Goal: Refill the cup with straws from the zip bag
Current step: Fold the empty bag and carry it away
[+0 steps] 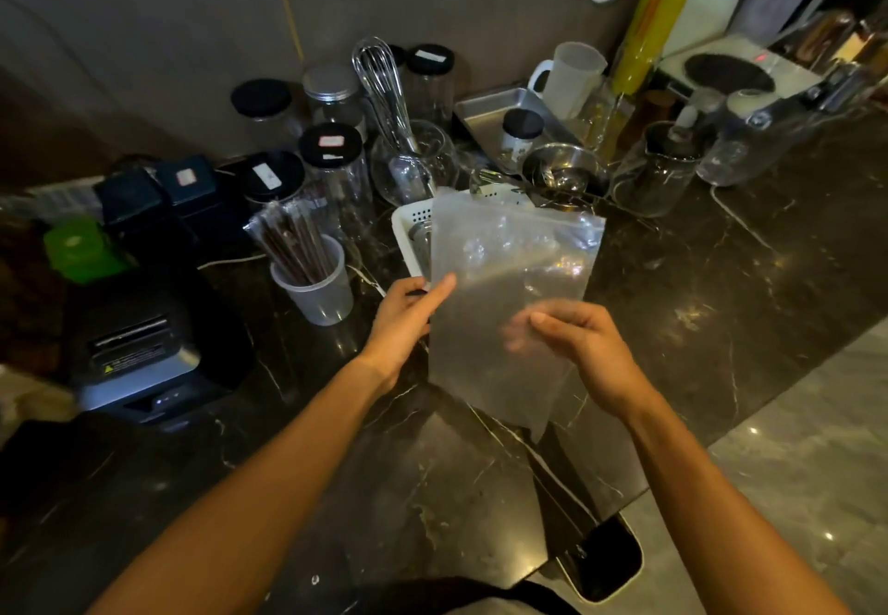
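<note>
Both of your hands are on the zip bag [509, 307], which you hold up flat above the dark marble table [432, 494]. Your left hand [408, 321] pinches the bag's left edge between thumb and forefinger, and your right hand [581, 350] grips the lower right part, fingers curled onto the film with some showing through it from behind. The bag looks empty and slack; no straws show through it, so the refill seems about done and the step in hand is probably closing or putting away the bag. To do that well, keep the pinch light, let the film hang straight, find the zip strip at the far top edge and run it shut from one corner to the other before you fold or lay the bag down. Just left of your left hand stands the cup [314, 285], translucent and upright on the table, with the brown straws [295, 244] leaning out of it toward the left; they look wrapped in clear sleeves. Mind that cup as you move: a swing of the bag or your left wrist could tip it. Directly behind the bag sits a white basket [413, 225], partly hidden. Further left is a black machine [139, 350]. Beyond are black-lidded jars [331, 153], a whisk [384, 86] in a glass vessel and a steel bowl [562, 172], crowding the wall side, so the open table near you is the safer place to set the bag
</note>
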